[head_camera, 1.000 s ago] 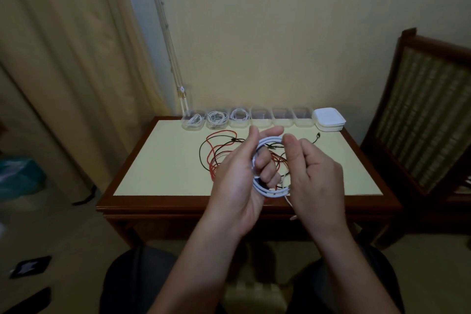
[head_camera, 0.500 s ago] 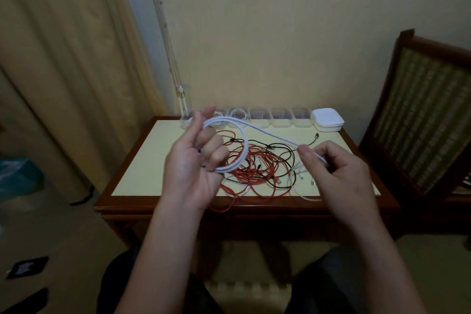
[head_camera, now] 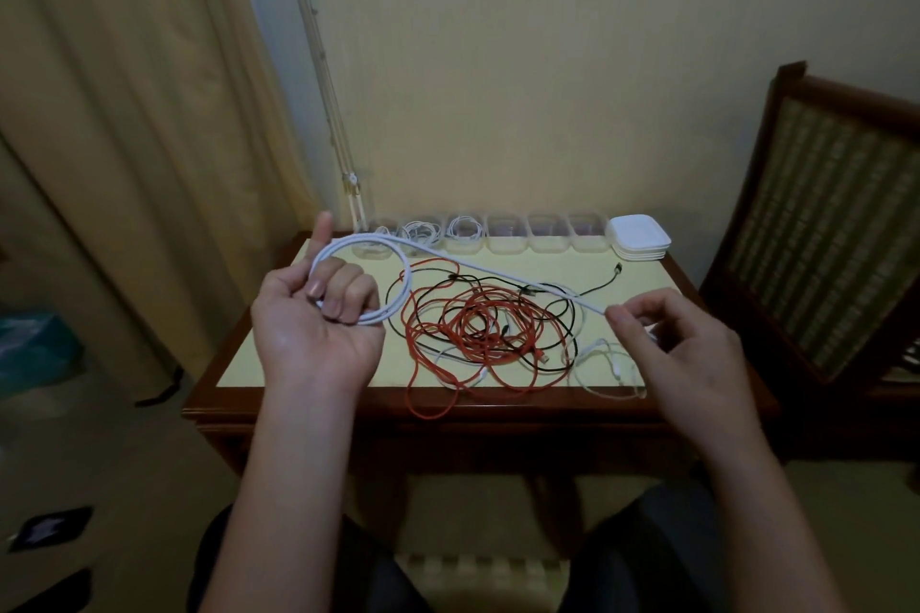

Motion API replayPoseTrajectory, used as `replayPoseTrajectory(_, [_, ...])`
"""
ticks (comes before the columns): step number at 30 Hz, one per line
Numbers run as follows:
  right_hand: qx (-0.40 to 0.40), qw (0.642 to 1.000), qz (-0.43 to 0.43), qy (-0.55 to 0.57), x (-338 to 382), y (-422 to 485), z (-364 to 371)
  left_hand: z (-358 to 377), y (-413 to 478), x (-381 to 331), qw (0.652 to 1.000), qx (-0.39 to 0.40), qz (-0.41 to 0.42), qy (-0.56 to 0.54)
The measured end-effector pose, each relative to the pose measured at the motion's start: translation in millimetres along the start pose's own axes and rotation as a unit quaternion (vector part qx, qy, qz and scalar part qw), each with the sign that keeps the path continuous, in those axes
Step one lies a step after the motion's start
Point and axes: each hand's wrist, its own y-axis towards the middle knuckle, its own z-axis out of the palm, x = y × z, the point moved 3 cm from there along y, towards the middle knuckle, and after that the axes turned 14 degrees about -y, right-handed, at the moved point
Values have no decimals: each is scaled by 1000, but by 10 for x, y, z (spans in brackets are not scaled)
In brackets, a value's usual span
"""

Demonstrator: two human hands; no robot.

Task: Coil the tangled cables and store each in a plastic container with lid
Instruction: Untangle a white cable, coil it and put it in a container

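A white cable (head_camera: 478,266) runs taut between my two hands above the table. My left hand (head_camera: 318,319) holds its coiled loops, fingers curled round them, index finger pointing up. My right hand (head_camera: 682,343) pinches the straight stretch of the same cable at the right. Under it on the table lies a tangle of red cable (head_camera: 473,334), black cable (head_camera: 562,309) and thin white cable (head_camera: 602,363). A row of clear plastic containers (head_camera: 508,234) stands along the back edge; three at the left hold coiled white cables (head_camera: 465,229). A stack of white lids (head_camera: 639,236) sits at the row's right end.
The wooden table (head_camera: 234,353) has a pale yellow top. A wooden chair (head_camera: 841,214) stands close on the right. A curtain (head_camera: 124,115) hangs at the left. A red cable loop hangs over the table's front edge. My knees are below the table.
My hands have drawn apart: the left went left with the coil, the right went right, stretching a length of white cable between them. The tangle on the table has come into view.
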Motion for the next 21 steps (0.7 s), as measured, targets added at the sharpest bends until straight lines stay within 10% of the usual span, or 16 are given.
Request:
replayPoseTrajectory(8, [-3,982,-113,-154,2,-1,89,-64,33,102,968,61,48,240])
replayPoseTrajectory(21, [-62,982,-164,-71,492,-68,72,-264,-312,789,777,215,-89,585])
